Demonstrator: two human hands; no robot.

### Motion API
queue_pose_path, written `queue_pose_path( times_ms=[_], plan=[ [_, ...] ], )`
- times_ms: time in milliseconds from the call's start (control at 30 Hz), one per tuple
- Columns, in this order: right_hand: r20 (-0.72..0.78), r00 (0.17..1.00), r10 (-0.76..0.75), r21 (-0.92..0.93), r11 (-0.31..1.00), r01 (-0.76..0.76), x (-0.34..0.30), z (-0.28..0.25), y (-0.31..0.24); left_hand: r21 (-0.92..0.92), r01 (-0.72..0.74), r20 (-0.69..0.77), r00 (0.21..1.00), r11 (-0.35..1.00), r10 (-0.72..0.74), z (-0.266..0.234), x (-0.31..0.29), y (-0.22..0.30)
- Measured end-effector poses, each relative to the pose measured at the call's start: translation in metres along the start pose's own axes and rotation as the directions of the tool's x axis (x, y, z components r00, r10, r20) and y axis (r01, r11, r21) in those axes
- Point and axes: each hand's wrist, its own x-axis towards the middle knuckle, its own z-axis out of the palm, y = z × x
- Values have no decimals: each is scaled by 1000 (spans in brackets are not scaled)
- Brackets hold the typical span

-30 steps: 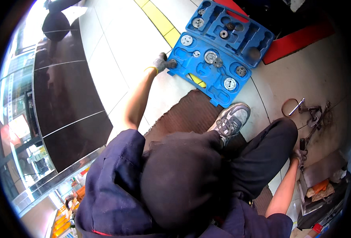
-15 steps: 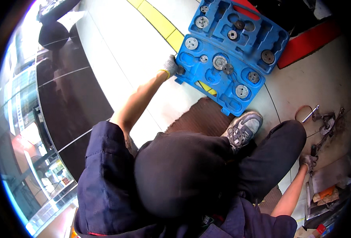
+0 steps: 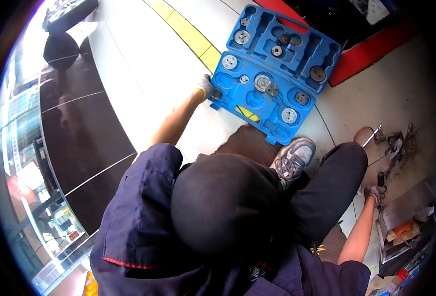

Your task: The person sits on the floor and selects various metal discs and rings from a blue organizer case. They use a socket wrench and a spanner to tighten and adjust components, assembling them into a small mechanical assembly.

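Note:
A blue plastic tool case point(image 3: 228, 96) lies unfolded on the floor ahead of me, with several round metal discs in its moulded recesses. My left hand point(image 3: 206, 88), in a grey glove with a yellow cuff, is closed on the case's left edge. A small dark round piece shows at its fingertips; whether the hand holds it I cannot tell. Far off to the right, my gloved right hand point(image 3: 375, 193) is low by the floor, fingers wrapped round a dark-handled tool point(image 3: 381, 178). Most of that tool's outline merges with the metal parts beyond it.
Dark metal parts point(image 3: 395, 146) and a thin ring point(image 3: 361, 135) with a shiny rod lie on the stained floor at right. Nearer stands a metal bin point(image 3: 405, 209) with an orange cloth. Brown matting point(image 3: 250, 143) lies by my shoe point(image 3: 294, 158). Red edging point(image 3: 371, 54) runs behind the case.
The whole view has shifted slightly, so the case, shoe and floor parts appear farther left. Both hands keep about the same places relative to the case and the dark tool.

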Motion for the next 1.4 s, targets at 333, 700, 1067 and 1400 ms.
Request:
queue_pose_path(
  times_ms=[333, 700, 1067, 1400],
  plan=[
    [15, 997, -80, 59, 995, 79, 2, 0, 2, -49, -79, -174, 982, 996, 69, -12, -44, -14],
    [49, 985, -165, 26, 986, 164, -4, -16, 7, -570, -186, -54, 980, 800, 190, -27, -96, 38],
    [30, 980, -199, 3, 980, 199, -4, -14, 9, -239, -210, -272, 952, 948, 142, -6, -60, 58],
    [-9, 981, -196, -13, 981, 196, -3, -8, 8, 90, -102, -483, 865, 991, 133, -3, -26, 45]
  ],
)
